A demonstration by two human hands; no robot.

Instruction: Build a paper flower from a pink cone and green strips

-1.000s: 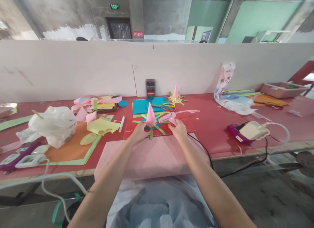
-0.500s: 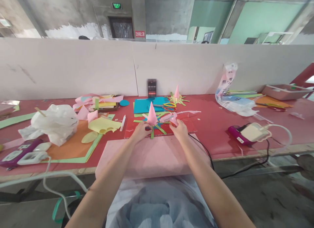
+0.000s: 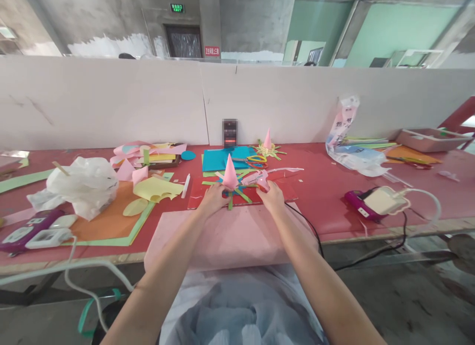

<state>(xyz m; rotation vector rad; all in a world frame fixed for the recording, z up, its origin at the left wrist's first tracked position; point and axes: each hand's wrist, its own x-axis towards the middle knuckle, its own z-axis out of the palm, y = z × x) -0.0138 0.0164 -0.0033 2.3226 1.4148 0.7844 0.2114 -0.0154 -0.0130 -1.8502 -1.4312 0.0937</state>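
Observation:
A pink paper cone stands upright on a base of radiating green and blue paper strips. My left hand is closed at the left side of this base, its fingertips partly hidden beside the cone. In my right hand is a pink hot glue gun, its nozzle pointing left close to the cone's lower right side. A glue stick trails from the gun's back. Under the strips lies a red board.
Behind lie blue paper sheets, scissors and a second pink cone on strips. Paper scraps and a white plastic bag are left. A purple power strip and a plastic package are right. The glue gun's black cord runs off the near edge.
Almost nothing differs. Both hands, the cone and the glue gun stay in nearly the same place.

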